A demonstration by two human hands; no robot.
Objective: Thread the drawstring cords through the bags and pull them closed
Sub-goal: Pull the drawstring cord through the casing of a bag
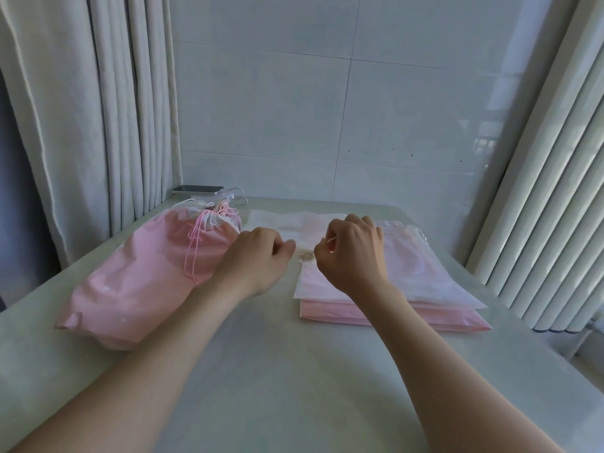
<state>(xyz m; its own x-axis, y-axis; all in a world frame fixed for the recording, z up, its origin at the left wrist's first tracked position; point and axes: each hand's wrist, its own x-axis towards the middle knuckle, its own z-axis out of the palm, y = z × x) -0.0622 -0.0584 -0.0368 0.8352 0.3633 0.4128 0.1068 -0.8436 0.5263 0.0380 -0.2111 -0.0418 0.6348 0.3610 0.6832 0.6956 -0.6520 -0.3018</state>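
Right hand [351,256]: grip closed to a pinch, thumb and forefinger on a thin pale cord [330,240]; the other fingers are curled in.
Left hand [258,259]: fingers curled, thumb against forefinger. Cannot tell whether it holds the cord's other end.
Flat bags [425,282]: unthreaded stack on the desk [277,371] under the right hand, a translucent one on top of pink ones.
Small tangle [305,256]: lies between the two hands at the stack's near-left corner. Probably loose cord, but too blurred to confirm.
Filled bag [140,279]: left side of the desk, mouth gathered, pink drawstrings [192,253] trailing over it. Judged done.
Risk 1: the cord is thin and pinched near its tip, so it may slip free or fray before it finds the channel opening.
Risk 2: the film is slippery, so pulling may drag the top bag off the stack or bring up two at once.
Risk 3: the tangle may knot if drawn tight too soon.
Risk 4: a hard tug could tear the thin hem.
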